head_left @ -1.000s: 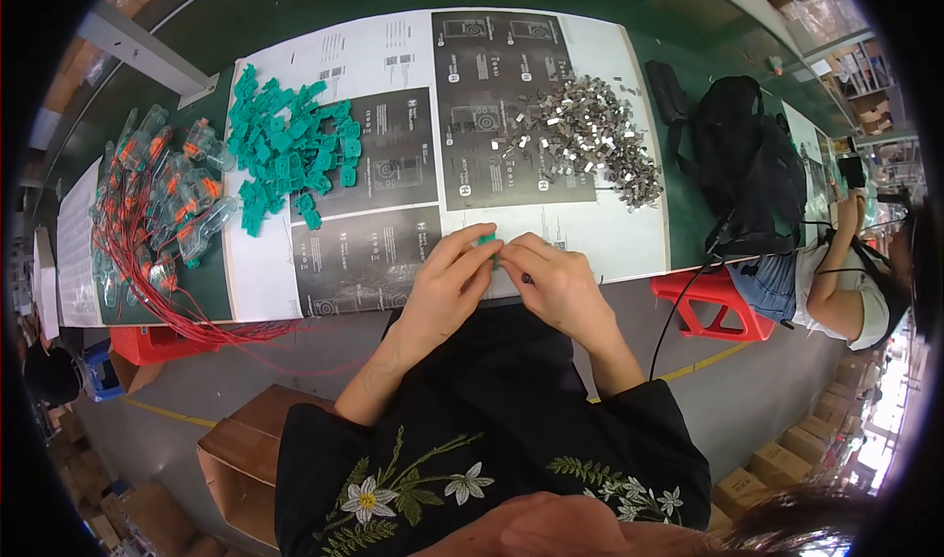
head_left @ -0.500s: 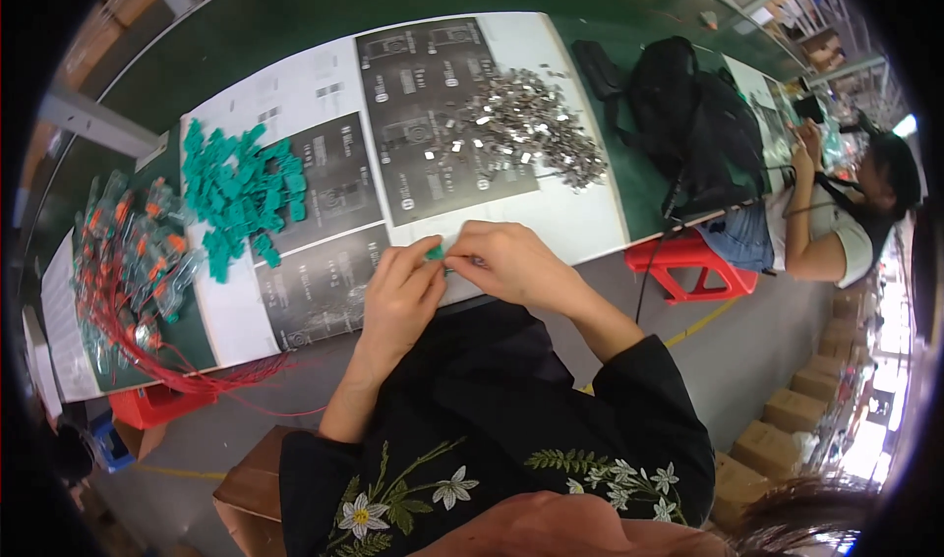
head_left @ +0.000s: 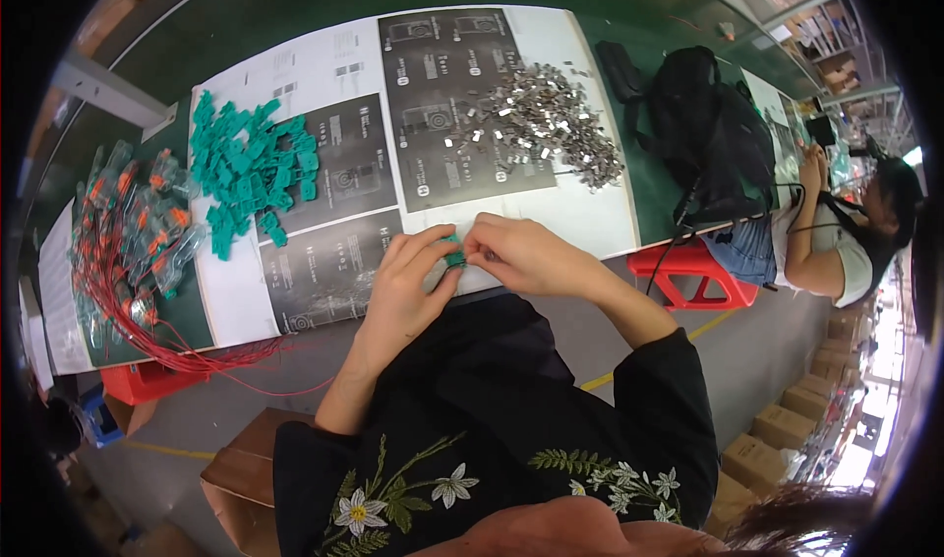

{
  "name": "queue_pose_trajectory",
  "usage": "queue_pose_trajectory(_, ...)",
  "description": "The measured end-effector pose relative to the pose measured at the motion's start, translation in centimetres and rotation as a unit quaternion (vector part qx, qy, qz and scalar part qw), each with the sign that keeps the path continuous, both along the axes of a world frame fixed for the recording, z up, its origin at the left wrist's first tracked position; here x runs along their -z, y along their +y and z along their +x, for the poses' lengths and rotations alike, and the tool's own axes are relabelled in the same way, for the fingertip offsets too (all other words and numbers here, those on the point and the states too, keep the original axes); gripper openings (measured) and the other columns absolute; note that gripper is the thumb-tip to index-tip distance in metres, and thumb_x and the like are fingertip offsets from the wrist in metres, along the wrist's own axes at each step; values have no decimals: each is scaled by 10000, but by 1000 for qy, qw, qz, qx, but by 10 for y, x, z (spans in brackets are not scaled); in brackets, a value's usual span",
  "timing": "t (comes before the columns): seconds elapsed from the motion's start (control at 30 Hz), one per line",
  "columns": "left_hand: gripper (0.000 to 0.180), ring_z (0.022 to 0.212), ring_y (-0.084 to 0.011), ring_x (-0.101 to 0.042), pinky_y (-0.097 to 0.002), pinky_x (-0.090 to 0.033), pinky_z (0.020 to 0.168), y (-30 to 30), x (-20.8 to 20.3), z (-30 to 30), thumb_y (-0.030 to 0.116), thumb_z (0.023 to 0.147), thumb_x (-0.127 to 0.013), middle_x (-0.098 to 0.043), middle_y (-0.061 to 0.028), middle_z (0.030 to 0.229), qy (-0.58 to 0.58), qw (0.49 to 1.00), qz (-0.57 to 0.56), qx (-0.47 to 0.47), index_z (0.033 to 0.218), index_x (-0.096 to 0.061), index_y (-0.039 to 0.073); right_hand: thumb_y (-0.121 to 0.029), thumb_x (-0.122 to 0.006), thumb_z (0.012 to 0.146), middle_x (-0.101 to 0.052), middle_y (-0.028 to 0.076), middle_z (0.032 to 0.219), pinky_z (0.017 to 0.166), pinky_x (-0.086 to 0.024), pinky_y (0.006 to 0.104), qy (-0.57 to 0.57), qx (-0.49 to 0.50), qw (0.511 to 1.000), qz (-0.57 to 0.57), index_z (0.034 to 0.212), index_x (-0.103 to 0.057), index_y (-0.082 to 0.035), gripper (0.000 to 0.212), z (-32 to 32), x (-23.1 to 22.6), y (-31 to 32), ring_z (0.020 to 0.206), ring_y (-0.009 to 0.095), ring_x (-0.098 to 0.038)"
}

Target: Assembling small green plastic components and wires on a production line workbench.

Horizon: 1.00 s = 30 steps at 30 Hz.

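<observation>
Close to the table's near edge, my left hand (head_left: pixel 411 280) grips a small green plastic piece (head_left: pixel 453 258) between thumb and fingers. My right hand (head_left: pixel 527 254) meets it from the right, thumb and fingertips pinched together against the piece; whatever lies in that pinch is too small to make out. Beyond my left hand spreads a heap of similar green plastic pieces (head_left: pixel 241 164). A pile of small shiny metal pieces (head_left: pixel 556 124) lies beyond my right hand.
Printed sheets (head_left: pixel 433 178) cover part of the green table (head_left: pixel 324 6). Clear plastic parts with orange bits (head_left: pixel 147 218) and red wires (head_left: pixel 147 346) lie at far left. A black backpack (head_left: pixel 693 124) sits at right, near a red stool (head_left: pixel 693 274) and another person (head_left: pixel 826 233).
The view has shifted slightly. Both hands stay together at the green piece, more of which now shows between them; the left thumb and fingers have spread a little.
</observation>
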<state>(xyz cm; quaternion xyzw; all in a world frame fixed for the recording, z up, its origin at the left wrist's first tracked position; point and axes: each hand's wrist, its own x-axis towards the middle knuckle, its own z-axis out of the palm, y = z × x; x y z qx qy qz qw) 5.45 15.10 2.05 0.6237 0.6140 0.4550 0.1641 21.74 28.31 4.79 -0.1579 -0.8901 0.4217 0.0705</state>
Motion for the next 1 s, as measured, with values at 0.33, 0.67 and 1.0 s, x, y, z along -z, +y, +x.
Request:
queue_pose_trajectory(0.33, 358, 985, -285, -596, -359, -487, 847, 0, 4, 3, 8, 720, -766, -651, -90, 1170, -44, 998, -22, -32, 1062, -662, 27, -86, -666, 811, -531, 70, 926, 510, -473, 337, 62, -15, 943, 326, 1000, -542, -44, 230, 7, 28, -15, 559, 226, -572)
queue_pose_trajectory(0.67, 343, 971, -292, -589, -380, -487, 847, 0, 6, 3, 36, 723, -757, -642, -88, 1153, -32, 999, -10, -24, 1049, -652, 12, -109, -649, 839, -524, 60, 892, 518, -471, 324, 83, 2, 947, 311, 981, -542, -49, 187, 5, 31, -16, 543, 221, -553)
queue_pose_trajectory(1.0, 334, 969, -285, -589, -378, -488, 847, -1, 6, 2, 39, 728, -758, -640, -87, 1163, -31, 999, -16, -25, 1045, -656, 14, -72, -651, 829, -524, 74, 899, 515, -473, 340, 44, -16, 957, 287, 980, -527, -42, 198, 4, 21, -11, 567, 239, -572)
